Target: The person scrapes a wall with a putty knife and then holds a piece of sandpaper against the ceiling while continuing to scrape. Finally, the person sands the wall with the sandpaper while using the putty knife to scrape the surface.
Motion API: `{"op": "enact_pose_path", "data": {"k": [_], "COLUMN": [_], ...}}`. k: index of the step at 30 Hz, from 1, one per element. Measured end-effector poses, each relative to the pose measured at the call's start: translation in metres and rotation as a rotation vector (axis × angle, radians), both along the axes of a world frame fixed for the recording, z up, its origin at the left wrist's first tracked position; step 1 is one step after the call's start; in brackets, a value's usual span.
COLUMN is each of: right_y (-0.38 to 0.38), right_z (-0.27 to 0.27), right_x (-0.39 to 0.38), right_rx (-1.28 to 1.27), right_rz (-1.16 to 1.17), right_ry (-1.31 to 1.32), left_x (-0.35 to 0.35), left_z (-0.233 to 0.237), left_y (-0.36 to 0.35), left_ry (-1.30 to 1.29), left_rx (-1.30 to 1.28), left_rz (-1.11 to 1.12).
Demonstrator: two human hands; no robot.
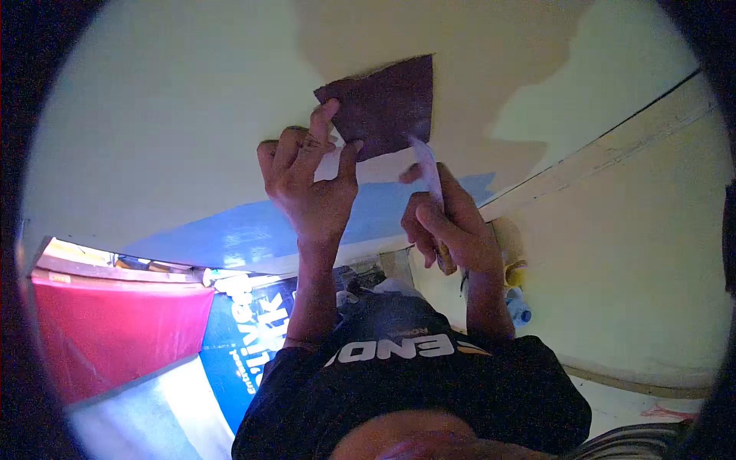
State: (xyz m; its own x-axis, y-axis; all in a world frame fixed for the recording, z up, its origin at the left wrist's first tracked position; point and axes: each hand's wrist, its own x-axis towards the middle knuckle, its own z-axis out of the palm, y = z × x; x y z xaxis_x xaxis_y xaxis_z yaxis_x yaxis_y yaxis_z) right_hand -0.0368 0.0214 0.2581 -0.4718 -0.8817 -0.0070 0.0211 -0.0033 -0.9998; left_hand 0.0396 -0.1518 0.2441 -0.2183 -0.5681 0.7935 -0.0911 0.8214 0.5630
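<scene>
A dark purplish-brown piece of sheet (387, 107), roughly square with a rough upper edge, is against the pale surface in front of me. It looks like sandpaper, but I cannot be sure. My left hand (310, 172) grips its lower left side, with the index finger on the left corner and the thumb at the bottom edge. In my right hand (452, 222) is a knife with a pale blade (429, 172) and a yellowish-brown handle (445, 259). The blade points up, its tip at the sheet's lower right edge. My fingers hide part of the handle.
A blue patch (253, 230) spreads over the pale surface (192, 115). A seam or ledge (590, 165) runs diagonally at right. Red sheeting (123, 322) and a blue banner with white letters (230, 360) hang at lower left. A blue-capped bottle (519, 310) is beyond my right forearm.
</scene>
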Motion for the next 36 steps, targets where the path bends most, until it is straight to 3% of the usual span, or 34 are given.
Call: {"op": "enact_pose_path", "data": {"k": [5, 11, 17, 23, 29, 32, 36], "right_y": [-0.024, -0.027, -0.049, -0.033, -0.037, -0.020, -0.030], "right_z": [0.003, -0.052, 0.004, -0.030, -0.012, -0.044, -0.003], "right_x": [-0.020, -0.048, -0.030, -0.034, -0.030, -0.035, -0.018], "right_rx": [-0.019, -0.004, -0.029, 0.051, 0.033, 0.107, 0.095], "right_rz": [0.079, -0.002, -0.011, -0.033, -0.049, -0.115, -0.129], "right_ry": [-0.195, -0.071, -0.009, -0.083, -0.016, -0.133, 0.021], "left_x": [0.001, 0.000, 0.000, 0.000, -0.001, 0.000, -0.003], "left_z": [-0.001, -0.004, -0.002, 0.000, -0.001, -0.001, -0.001], "left_y": [0.002, -0.001, 0.000, -0.004, -0.002, -0.003, -0.006], "left_ry": [-0.006, 0.005, -0.003, 0.004, -0.001, -0.009, 0.016], "left_rx": [-0.001, -0.019, -0.005, -0.012, 0.000, -0.010, -0.029], "left_rz": [0.011, 0.007, 0.007, 0.010, -0.002, 0.014, 0.006]}}
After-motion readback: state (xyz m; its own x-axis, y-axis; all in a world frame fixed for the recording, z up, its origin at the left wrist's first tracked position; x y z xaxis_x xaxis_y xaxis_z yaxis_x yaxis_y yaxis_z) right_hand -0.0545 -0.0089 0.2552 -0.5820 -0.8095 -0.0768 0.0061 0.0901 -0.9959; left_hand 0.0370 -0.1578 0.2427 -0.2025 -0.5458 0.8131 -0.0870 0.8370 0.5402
